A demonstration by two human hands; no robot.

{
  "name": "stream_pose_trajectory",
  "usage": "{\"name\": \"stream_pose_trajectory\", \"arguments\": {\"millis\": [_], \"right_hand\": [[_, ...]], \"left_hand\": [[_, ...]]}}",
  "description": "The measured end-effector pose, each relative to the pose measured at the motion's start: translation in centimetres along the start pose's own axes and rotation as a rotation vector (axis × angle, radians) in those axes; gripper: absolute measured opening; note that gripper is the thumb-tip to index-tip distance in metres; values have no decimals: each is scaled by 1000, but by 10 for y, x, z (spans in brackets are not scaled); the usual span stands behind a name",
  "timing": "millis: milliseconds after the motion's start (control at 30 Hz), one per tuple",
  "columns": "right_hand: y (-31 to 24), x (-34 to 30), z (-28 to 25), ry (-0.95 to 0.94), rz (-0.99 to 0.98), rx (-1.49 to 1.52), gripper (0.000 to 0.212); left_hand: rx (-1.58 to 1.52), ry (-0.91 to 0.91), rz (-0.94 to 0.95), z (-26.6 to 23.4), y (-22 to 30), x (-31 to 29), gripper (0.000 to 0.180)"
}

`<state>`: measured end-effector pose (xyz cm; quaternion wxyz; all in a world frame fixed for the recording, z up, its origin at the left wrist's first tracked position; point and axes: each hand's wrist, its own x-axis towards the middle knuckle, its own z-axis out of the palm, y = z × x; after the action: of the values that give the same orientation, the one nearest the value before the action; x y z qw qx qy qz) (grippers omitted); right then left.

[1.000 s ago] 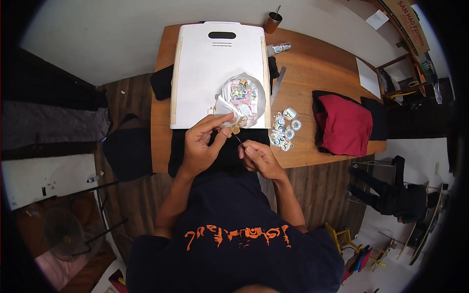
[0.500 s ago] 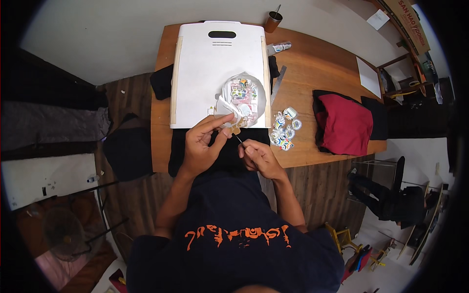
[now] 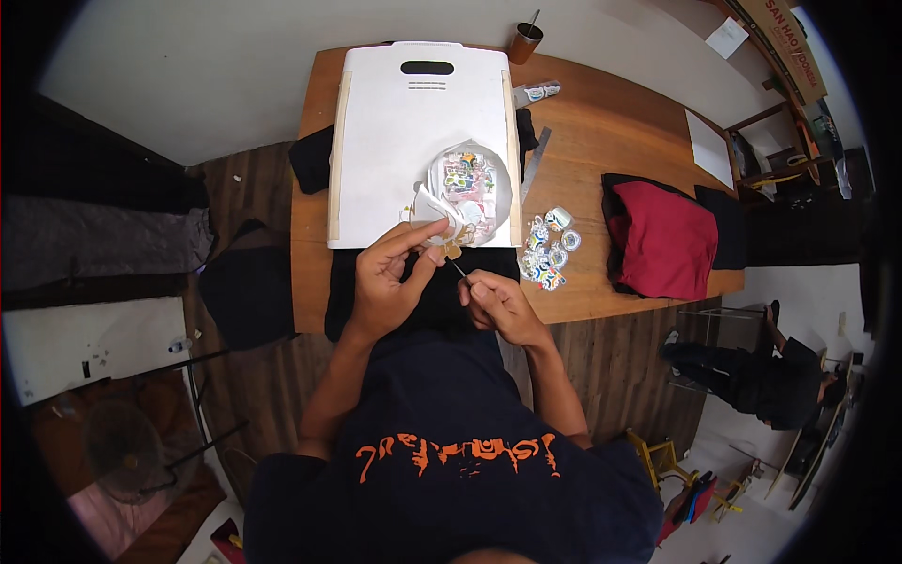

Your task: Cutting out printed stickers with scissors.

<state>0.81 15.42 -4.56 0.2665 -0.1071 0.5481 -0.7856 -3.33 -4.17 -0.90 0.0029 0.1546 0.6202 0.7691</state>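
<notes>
My left hand [image 3: 387, 280] pinches the end of a clear printed film [image 3: 454, 251] with gold-brown shapes, thumb and forefinger closed on it. A thin, dark, pointed hand tool [image 3: 458, 270] is gripped in my right hand [image 3: 505, 306], its tip against or very near the film's lower edge; I cannot tell its exact kind. Just beyond my fingers a white roll [image 3: 508, 199] holds colourful printed pieces inside its ring. The roll rests on the near right part of a white board [image 3: 385, 150] with a dark oval slot.
Right of the board lie cut-out colourful stickers [image 3: 549, 249], a metal ruler [image 3: 536, 162] and a folded red cloth [image 3: 662, 240]. A brown cup [image 3: 525, 43] stands at the far edge of the wooden table [image 3: 592, 122]. Another person in dark clothes [image 3: 785, 381] is at the right.
My hands stay almost where they were, with the tool still by the film. The other person at the right has shifted posture and now stretches out an arm.
</notes>
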Motion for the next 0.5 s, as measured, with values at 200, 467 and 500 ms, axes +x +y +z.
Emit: {"name": "stream_pose_trajectory", "arguments": {"millis": [200, 467, 500], "right_hand": [[2, 0, 1, 4, -6, 18, 28], [4, 1, 1, 8, -24, 16, 28], [3, 1, 1, 9, -22, 20, 28]], "left_hand": [[0, 4, -4, -1, -2, -2, 36], [-4, 1, 0, 1, -1, -2, 36], [-4, 0, 2, 1, -1, -2, 36]]}}
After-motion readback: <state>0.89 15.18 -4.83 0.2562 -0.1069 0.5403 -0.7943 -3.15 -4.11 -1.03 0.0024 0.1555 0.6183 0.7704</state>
